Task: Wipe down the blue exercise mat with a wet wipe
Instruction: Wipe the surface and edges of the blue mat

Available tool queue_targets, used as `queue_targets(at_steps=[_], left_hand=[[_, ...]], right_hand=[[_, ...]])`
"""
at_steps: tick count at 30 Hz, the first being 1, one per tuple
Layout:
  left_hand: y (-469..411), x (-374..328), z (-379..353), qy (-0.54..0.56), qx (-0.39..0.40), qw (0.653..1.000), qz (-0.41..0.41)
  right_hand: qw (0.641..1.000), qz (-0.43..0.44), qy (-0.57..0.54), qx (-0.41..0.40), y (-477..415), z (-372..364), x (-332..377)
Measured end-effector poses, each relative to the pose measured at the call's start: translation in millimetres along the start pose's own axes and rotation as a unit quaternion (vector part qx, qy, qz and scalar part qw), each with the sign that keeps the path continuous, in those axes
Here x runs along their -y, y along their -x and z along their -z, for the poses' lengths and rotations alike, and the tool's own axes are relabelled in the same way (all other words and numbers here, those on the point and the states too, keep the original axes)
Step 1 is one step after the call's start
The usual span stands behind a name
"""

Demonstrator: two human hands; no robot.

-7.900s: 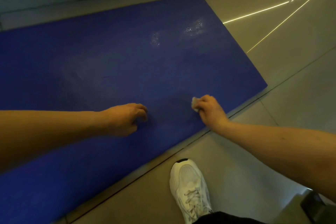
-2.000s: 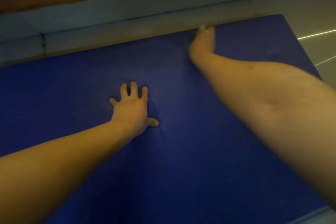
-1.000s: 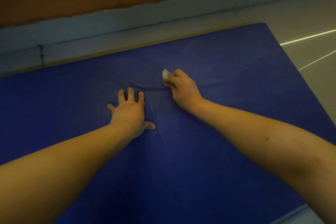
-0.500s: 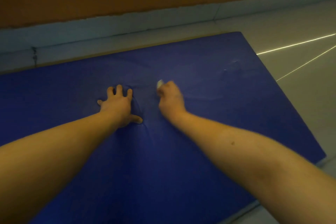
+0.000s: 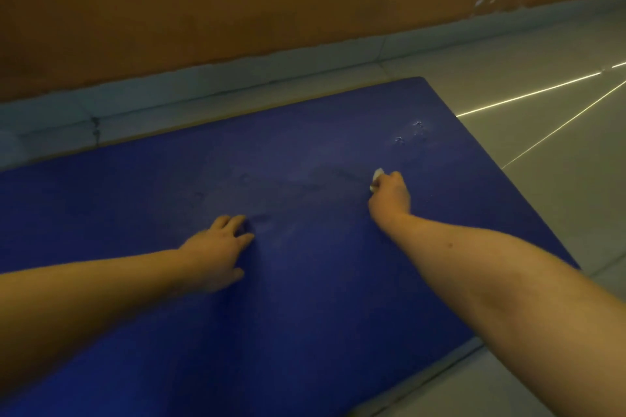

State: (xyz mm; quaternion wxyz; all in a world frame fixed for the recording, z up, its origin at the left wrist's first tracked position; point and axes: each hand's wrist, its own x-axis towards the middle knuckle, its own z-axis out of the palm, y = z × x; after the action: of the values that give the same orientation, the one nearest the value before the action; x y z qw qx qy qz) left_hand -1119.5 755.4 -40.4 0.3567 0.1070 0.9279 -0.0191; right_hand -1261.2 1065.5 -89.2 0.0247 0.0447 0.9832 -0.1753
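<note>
The blue exercise mat (image 5: 305,298) lies flat on the floor and fills most of the view. My right hand (image 5: 389,195) grips a small white wet wipe (image 5: 376,176) and presses it on the mat toward its right end. The wipe shows only as a small corner past my knuckles. My left hand (image 5: 220,247) rests palm down on the mat's middle, with its fingers bent at the tips and nothing in it. A few shiny wet spots (image 5: 410,132) sit near the mat's far right corner.
A pale skirting strip (image 5: 237,85) and an orange-brown wall (image 5: 237,3) run along the mat's far edge. Grey floor tiles (image 5: 542,152) lie to the right and along the near edge, with bright light lines (image 5: 528,98) across them.
My right hand has slid the wipe to the right across the mat, away from my left hand. My left hand's fingers have drawn in from a flat spread.
</note>
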Motion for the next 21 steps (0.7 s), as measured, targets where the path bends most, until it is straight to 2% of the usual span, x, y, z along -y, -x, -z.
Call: queue_targets(at_steps=[4, 7, 11, 13, 15, 17, 19, 21], left_hand=[[9, -31, -27, 0.010, -0.038, 0.999, 0.011], [7, -44, -43, 0.011, -0.076, 0.996, 0.038], [13, -49, -49, 0.004, -0.092, 0.995, 0.023], [17, -50, -49, 0.006, -0.100, 0.995, 0.010], [21, -53, -50, 0.014, -0.096, 0.995, -0.004], [27, -53, -53, 0.020, -0.094, 0.995, -0.017], [34, -50, -58, 0.024, -0.097, 0.995, -0.030], [41, -43, -62, 0.026, -0.095, 0.994, -0.039]], right_hand=[[0.997, 0.026, -0.069, 0.018, 57, -16, 22], [0.981, 0.138, -0.115, 0.072, 103, -31, 38], [0.947, 0.257, -0.144, 0.131, 172, -44, 48], [0.921, 0.316, -0.142, 0.180, 187, -43, 42], [0.909, 0.351, -0.127, 0.183, 176, -32, 29], [0.931, 0.317, -0.115, 0.141, 155, -24, 8], [0.966, 0.230, -0.085, 0.085, 127, -15, -16], [0.985, 0.161, -0.030, 0.057, 105, -5, -37]])
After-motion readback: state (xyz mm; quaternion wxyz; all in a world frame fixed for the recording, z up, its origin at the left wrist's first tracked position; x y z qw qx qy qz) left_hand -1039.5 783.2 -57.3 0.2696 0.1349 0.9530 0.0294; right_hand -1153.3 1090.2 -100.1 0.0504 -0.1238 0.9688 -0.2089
